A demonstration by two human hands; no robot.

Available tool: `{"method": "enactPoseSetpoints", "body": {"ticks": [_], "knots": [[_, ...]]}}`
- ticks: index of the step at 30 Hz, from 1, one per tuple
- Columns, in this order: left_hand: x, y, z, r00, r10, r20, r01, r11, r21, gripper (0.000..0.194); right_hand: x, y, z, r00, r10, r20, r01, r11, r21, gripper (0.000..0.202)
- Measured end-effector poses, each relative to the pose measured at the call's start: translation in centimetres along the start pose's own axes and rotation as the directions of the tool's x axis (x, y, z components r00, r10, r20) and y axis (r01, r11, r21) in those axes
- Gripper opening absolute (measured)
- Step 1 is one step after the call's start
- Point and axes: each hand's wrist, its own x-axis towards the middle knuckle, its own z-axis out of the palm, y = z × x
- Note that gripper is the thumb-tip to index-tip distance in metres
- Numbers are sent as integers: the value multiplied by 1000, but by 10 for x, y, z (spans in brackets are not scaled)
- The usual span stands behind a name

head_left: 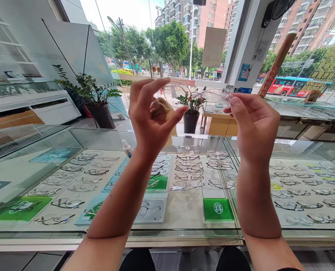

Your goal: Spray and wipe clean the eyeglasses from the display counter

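A pair of thin-rimmed, clear-lensed eyeglasses (216,98) is held up at about eye height over the counter. My right hand (256,120) pinches it at the right edge, between thumb and fingers. My left hand (150,113) is beside the left lens, its thumb and index finger spread apart around the rim; whether they touch it I cannot tell. The curled lower fingers of that hand hold a yellowish cleaning cloth (173,130), partly hidden behind the palm and thumb.
Below is a glass display counter (181,214) with rows of eyeglass frames inside. A small spray bottle (127,149) stands behind my left forearm. Potted plants (102,114) stand on the floor beyond, before large windows facing a street. Another glass counter (294,109) is at right.
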Motion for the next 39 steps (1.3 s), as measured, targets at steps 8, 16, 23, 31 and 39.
{"method": "enactPoseSetpoints", "body": {"ticks": [8,16,23,31,39], "knots": [[0,1,0,990,-115,86,124,986,-112,65,1,-1,1,999,10,51,-18,986,163,11],[-2,9,2,987,-145,75,151,986,-74,58,0,-4,4,1000,13,25,-16,988,155,12],[-2,9,3,973,-190,132,202,976,-85,60,1,5,4,997,-12,79,2,993,117,15],[-5,3,5,976,-145,165,172,971,-163,56,2,6,-3,996,-81,46,82,997,-15,19],[-3,23,-2,941,-76,329,94,995,-40,54,-3,-6,-2,954,-163,251,248,899,-360,9]]}}
